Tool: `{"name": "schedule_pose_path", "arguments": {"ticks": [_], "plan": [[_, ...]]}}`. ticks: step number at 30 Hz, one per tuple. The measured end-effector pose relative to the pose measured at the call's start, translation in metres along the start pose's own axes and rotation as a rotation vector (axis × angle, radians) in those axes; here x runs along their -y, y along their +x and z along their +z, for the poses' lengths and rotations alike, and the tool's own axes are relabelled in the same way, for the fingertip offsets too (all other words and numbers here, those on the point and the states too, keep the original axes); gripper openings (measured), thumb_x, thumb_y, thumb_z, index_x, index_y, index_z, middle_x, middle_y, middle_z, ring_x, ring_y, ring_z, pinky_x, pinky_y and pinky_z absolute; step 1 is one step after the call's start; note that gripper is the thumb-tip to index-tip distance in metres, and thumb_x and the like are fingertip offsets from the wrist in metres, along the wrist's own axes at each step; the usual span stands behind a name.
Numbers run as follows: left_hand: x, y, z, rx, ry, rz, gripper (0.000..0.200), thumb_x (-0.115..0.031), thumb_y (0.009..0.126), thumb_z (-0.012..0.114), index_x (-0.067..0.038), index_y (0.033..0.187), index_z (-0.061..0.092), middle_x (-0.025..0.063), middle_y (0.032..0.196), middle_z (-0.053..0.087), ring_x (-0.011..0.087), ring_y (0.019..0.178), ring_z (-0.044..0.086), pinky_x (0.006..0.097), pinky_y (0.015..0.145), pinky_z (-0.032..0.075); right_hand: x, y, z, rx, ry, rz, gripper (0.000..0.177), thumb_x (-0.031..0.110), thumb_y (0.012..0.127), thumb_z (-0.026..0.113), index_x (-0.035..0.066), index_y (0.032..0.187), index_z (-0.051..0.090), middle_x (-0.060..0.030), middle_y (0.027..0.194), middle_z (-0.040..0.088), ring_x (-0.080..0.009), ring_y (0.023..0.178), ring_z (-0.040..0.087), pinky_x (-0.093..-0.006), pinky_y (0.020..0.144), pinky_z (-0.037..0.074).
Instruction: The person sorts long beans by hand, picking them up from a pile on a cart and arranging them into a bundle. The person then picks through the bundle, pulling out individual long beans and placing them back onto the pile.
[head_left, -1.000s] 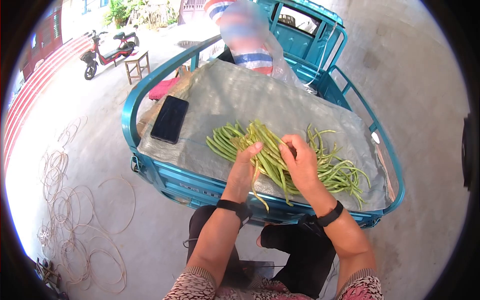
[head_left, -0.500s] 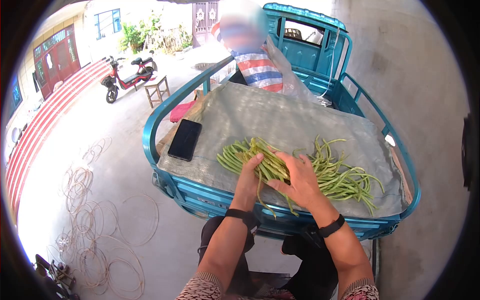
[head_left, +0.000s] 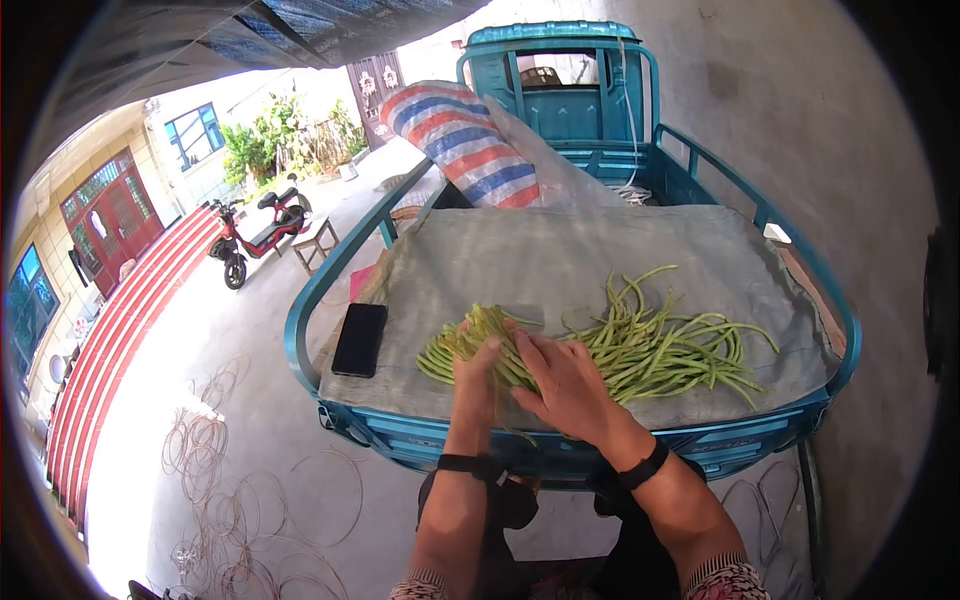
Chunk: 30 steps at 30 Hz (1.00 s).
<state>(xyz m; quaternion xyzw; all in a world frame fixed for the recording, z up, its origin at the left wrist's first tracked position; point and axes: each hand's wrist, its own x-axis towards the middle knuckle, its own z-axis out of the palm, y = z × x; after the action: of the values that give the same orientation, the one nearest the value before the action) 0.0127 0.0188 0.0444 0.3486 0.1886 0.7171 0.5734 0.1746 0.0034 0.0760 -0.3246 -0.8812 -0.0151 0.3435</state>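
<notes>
Long green beans [head_left: 680,350] lie in a loose pile on a grey cloth [head_left: 480,250] spread over the cart bed, with more of them at the left of the pile. My left hand [head_left: 475,368] is wrapped round a bunch of beans, whose pale ends stick up above the thumb. Against the right side of that bunch rests my right hand [head_left: 568,385], its fingers stretched and a little apart, thumb pointing left. Its palm side is hidden. A black phone [head_left: 360,340] lies flat on the cloth, left of the beans.
The blue cart's rail [head_left: 305,300] curves round the cloth. A striped sack [head_left: 465,140] leans behind it. Beyond the left rail stand a wooden stool [head_left: 318,240] and a red scooter [head_left: 262,238]. Wire coils [head_left: 195,445] lie on the ground at left.
The view has shifted, bringing a dark canopy in at the top. My left hand has raised the bunch more upright, and my right hand has stayed beside it.
</notes>
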Motion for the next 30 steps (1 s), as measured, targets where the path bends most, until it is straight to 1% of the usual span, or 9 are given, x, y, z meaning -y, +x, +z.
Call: {"name": "schedule_pose_path", "arguments": {"ticks": [6,9,15,18,21,23,26,29,30], "plan": [[-0.002,0.002,0.004,-0.030,0.128,0.088,0.062,-0.017,0.084,0.075,-0.006,0.135,0.040,0.0147,0.118,0.060,0.0256,0.106,0.062,0.0382,0.091,0.056,-0.004,0.000,0.000,-0.035,0.040,-0.029,0.071,0.024,0.081,0.072,-0.002,0.140,0.040,-0.0168,0.133,0.054,-0.0295,0.115,0.055,-0.0420,0.094,0.039],[-0.009,-0.001,0.023,-0.116,0.184,0.051,0.045,-0.007,0.086,0.068,-0.002,0.126,0.049,0.0109,0.110,0.064,0.0204,0.095,0.064,0.0337,0.088,0.052,-0.007,-0.002,0.006,-0.035,0.026,-0.019,0.071,0.026,0.081,0.073,-0.002,0.138,0.041,-0.0164,0.133,0.054,-0.0296,0.114,0.056,-0.0444,0.095,0.039],[-0.006,0.003,0.032,-0.245,0.263,0.000,0.019,-0.008,0.087,0.064,0.001,0.103,0.062,0.0076,0.087,0.066,0.0180,0.083,0.064,0.0303,0.075,0.052,0.005,-0.004,-0.010,0.018,-0.084,0.082,0.069,0.028,0.082,0.072,0.000,0.137,0.043,-0.0161,0.120,0.060,-0.0319,0.109,0.057,-0.0476,0.097,0.038],[-0.013,0.009,0.039,-0.355,0.141,-0.070,0.017,-0.012,0.087,0.064,0.001,0.100,0.063,0.0073,0.083,0.065,0.0176,0.079,0.064,0.0297,0.073,0.052,0.009,-0.004,-0.019,-0.320,-0.179,0.074,0.059,0.032,0.083,0.071,0.002,0.129,0.050,-0.0139,0.110,0.063,-0.0317,0.104,0.059,-0.0481,0.096,0.039],[-0.012,0.017,0.031,-0.323,0.025,-0.082,0.019,-0.015,0.089,0.062,-0.001,0.101,0.062,0.0073,0.085,0.065,0.0174,0.079,0.063,0.0306,0.074,0.052,0.019,-0.017,-0.031,-0.474,0.146,-0.117,0.047,0.034,0.085,0.070,0.003,0.117,0.056,-0.0126,0.104,0.063,-0.0301,0.096,0.063,-0.0448,0.085,0.047],[-0.015,0.017,0.040,-0.340,-0.111,-0.073,0.018,-0.017,0.091,0.061,-0.002,0.101,0.061,0.0070,0.086,0.065,0.0171,0.081,0.062,0.0316,0.075,0.052,0.036,-0.038,-0.015,-0.169,0.483,-0.229,0.038,0.038,0.092,0.063,0.004,0.108,0.058,-0.0139,0.103,0.062,-0.0281,0.086,0.065,-0.0387,0.068,0.050],[-0.018,0.017,0.048,-0.319,-0.203,-0.085,0.017,-0.021,0.093,0.060,-0.005,0.100,0.059,0.0060,0.090,0.063,0.0173,0.085,0.062,0.0317,0.079,0.053,0.054,-0.050,-0.001,0.449,0.813,0.312,0.040,0.045,0.099,0.052,0.006,0.109,0.057,-0.0124,0.105,0.063,-0.0254,0.081,0.067,-0.0344,0.059,0.052],[-0.022,0.022,0.053,-0.284,-0.288,-0.064,0.012,-0.013,0.090,0.064,-0.005,0.097,0.059,0.0061,0.089,0.064,0.0205,0.087,0.064,0.0368,0.084,0.056,0.029,-0.053,0.025,0.201,1.541,0.820,0.045,0.050,0.103,0.041,0.009,0.115,0.056,-0.0073,0.108,0.063,-0.0217,0.081,0.064,-0.0369,0.075,0.054],[-0.023,0.024,0.055,-0.276,-0.326,-0.048,0.012,-0.009,0.087,0.067,-0.005,0.096,0.059,0.0063,0.088,0.065,0.0221,0.088,0.066,0.0394,0.085,0.057,0.025,-0.048,0.019,0.090,1.717,0.766,0.050,0.053,0.102,0.039,0.009,0.120,0.054,-0.0070,0.113,0.063,-0.0221,0.088,0.063,-0.0384,0.081,0.052]]}}
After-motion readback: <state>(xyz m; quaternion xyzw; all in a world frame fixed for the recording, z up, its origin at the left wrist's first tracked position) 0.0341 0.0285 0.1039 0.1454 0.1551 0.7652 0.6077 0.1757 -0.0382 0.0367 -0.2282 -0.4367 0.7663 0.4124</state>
